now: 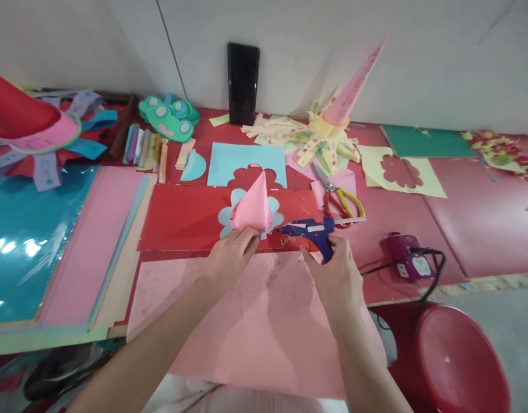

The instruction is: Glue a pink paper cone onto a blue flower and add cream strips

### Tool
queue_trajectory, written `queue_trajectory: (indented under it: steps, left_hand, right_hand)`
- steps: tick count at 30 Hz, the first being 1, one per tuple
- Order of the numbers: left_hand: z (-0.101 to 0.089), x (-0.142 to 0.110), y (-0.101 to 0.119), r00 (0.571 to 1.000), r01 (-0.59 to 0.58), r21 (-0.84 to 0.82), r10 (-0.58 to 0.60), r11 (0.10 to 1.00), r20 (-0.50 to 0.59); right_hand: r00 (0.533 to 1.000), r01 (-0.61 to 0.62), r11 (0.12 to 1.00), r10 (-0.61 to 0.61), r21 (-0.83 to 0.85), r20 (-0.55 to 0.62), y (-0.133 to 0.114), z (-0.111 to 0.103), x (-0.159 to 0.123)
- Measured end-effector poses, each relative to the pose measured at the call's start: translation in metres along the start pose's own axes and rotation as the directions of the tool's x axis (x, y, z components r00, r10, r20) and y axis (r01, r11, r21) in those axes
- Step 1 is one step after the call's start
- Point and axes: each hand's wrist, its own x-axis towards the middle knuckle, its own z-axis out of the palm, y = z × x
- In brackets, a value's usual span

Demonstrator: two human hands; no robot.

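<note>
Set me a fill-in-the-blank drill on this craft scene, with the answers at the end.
1. The right grip is at the glue gun, by its ____.
2. The left grip is at the base of a paper cone coloured ____.
3. The black phone leans against the ____.
4. The round stool is coloured ____.

Missing words: handle; pink; wall; red.

Blk phone (243,83) agst wall (117,46); red stool (465,361).

Pink cone (253,207) upright on blue flower (225,216)
</note>
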Motion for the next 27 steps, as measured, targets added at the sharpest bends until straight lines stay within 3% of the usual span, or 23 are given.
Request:
queue_trajectory:
  steps: [4, 10, 14, 19, 23, 27]
  left_hand:
    - [-0.003, 0.0, 0.002, 1.0, 0.005, -0.025, -0.005, 1.0, 0.012]
    - [-0.001, -0.001, 0.003, 1.0, -0.024, -0.013, 0.024, 1.0, -0.02]
    - [0.003, -0.003, 0.001, 0.992, -0.103, 0.014, 0.104, 0.995, -0.071]
    - [0.001, -0.005, -0.003, 0.97, -0.199, 0.015, 0.199, 0.98, -0.141]
    - [-0.01, -0.006, -0.003, 0.97, -0.152, 0.025, 0.154, 0.988, -0.189]
    - [-0.02, -0.003, -0.008, 0.971, -0.035, -0.001, 0.034, 0.999, -0.235]
  right_hand:
    - [0.986, -0.095, 0.983, 0.071, 0.159, 0.152, 0.02, -0.007, 0.018]
    - [0.992, -0.122, 0.923, 0.105, 0.365, 0.067, 0.056, -0.021, 0.051]
    - [0.985, -0.127, 0.949, 0.155, 0.29, -0.076, 0.065, -0.019, 0.076]
    - [0.99, -0.028, 0.989, 0.047, 0.145, -0.132, 0.073, -0.004, 0.102]
    - [0.994, 0.017, 0.995, -0.007, 0.095, -0.108, 0.076, 0.007, 0.108]
    - [0.986, 0.006, 0.998, 0.004, 0.06, -0.169, 0.079, 0.018, 0.109]
